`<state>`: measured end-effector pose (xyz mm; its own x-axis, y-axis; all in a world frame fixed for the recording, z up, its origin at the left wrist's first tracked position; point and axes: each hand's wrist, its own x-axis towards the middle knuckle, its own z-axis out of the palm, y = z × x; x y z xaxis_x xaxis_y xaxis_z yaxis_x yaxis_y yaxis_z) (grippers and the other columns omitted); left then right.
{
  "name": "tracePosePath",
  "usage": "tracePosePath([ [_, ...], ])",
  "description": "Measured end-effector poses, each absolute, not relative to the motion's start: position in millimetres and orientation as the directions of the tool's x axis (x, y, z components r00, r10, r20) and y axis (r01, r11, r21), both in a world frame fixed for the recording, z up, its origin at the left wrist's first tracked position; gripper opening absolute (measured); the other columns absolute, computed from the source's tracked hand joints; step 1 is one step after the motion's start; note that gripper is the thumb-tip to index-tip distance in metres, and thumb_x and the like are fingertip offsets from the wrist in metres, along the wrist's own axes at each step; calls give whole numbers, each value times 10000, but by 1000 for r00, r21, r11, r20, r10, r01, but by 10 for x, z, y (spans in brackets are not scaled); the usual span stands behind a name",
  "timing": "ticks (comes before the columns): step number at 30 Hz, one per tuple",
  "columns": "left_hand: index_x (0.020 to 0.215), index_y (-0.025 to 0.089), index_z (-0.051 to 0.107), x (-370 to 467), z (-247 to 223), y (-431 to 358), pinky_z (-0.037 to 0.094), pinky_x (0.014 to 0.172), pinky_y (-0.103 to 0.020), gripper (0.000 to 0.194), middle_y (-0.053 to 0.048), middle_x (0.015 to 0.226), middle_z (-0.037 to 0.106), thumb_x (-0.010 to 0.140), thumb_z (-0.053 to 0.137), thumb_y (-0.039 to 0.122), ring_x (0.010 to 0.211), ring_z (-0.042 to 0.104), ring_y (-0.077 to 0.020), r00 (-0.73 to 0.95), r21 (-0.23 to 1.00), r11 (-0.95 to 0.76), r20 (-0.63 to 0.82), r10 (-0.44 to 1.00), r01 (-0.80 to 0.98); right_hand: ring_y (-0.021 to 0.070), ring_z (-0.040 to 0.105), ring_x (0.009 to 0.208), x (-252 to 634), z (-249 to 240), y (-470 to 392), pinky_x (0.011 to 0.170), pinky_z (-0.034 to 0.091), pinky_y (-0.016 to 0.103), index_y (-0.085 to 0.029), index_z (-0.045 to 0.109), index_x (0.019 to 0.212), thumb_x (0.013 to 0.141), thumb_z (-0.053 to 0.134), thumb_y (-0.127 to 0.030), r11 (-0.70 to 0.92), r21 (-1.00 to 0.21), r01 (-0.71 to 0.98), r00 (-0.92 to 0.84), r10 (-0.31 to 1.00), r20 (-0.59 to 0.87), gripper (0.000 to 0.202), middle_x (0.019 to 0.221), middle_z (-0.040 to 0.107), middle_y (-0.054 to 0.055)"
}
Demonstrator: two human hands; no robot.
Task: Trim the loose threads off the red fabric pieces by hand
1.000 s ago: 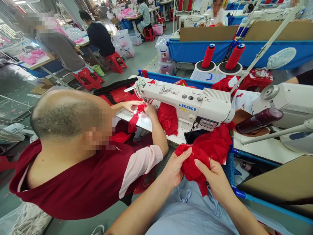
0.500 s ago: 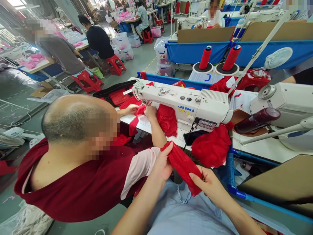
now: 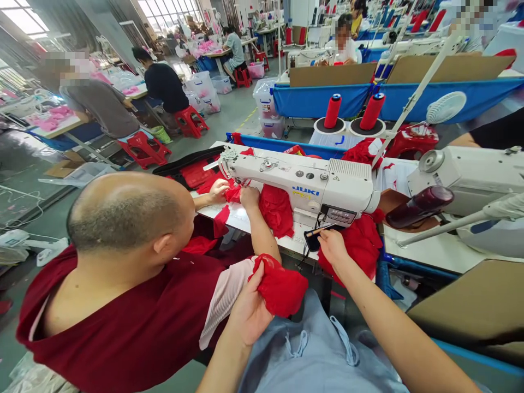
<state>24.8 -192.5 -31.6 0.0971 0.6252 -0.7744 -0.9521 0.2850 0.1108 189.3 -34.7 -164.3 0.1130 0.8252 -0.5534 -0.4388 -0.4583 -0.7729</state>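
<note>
My left hand is closed on a bunched piece of red cloth, held above my lap. My right hand reaches out to a small black pouch hanging at the table edge; its fingers pinch a thin, light-coloured stick-like item at the pouch's opening. A white sewing machine stands behind. Beside my right hand lies a heap of red cloth, and another red bundle is under the machine arm.
At the left a seated person in dark red works red cloth at the needle with both hands. A dark red bottle lies on the right table. Two red thread cones stand behind the machine. A cardboard sheet is at the lower right.
My right hand has let go of the red cloth and moved up to the black pouch. The cloth, stretched between both hands before, is now bunched in my left hand. The view has shifted slightly.
</note>
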Motion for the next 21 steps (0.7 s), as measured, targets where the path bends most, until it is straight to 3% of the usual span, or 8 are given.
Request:
tracePosePath([
  [3,925,119,641,270,-358,-2005,565,830,-322,215,-74,800,734,961,489,267,768,725,-181,127,107,328,-776,618,-939,235,619,1046,1822,-1733,-440,859,537,439,-183,565,1241,931,605,-313,-410,-828,-383,179,846,-502,338,1253,587,90],
  [6,958,127,622,346,-370,-2035,562,839,-319,100,-75,852,732,927,537,170,779,723,-173,103,146,354,-796,597,-924,238,609,1072,1814,-1773,-600,879,529,440,-199,570,1240,932,604,-303,-374,-878,-300,191,878,-439,327,1277,577,90],
  [9,962,117,620,441,-356,-1986,558,840,-296,116,-68,847,723,901,535,67,718,714,-140,83,190,375,-794,602,-907,256,588,1117,1875,-1775,-727,912,511,472,-197,549,1272,927,610,-295,-327,-923,-204,177,915,-363,364,1324,547,98],
  [12,927,96,632,506,-339,-1885,562,835,-306,112,-87,830,718,914,521,89,736,718,-158,118,197,418,-779,616,-887,268,571,1146,1979,-1767,-803,933,496,492,-194,540,1285,925,612,-292,-298,-950,-98,143,940,-309,380,1348,530,101],
  [21,912,84,642,510,-356,-1771,559,858,-312,171,-104,822,731,943,477,115,847,727,-191,137,200,474,-800,585,-858,219,627,1015,1948,-1810,-883,858,537,431,-177,600,1181,937,596,-308,-325,-902,286,0,941,-339,277,1215,610,85],
])
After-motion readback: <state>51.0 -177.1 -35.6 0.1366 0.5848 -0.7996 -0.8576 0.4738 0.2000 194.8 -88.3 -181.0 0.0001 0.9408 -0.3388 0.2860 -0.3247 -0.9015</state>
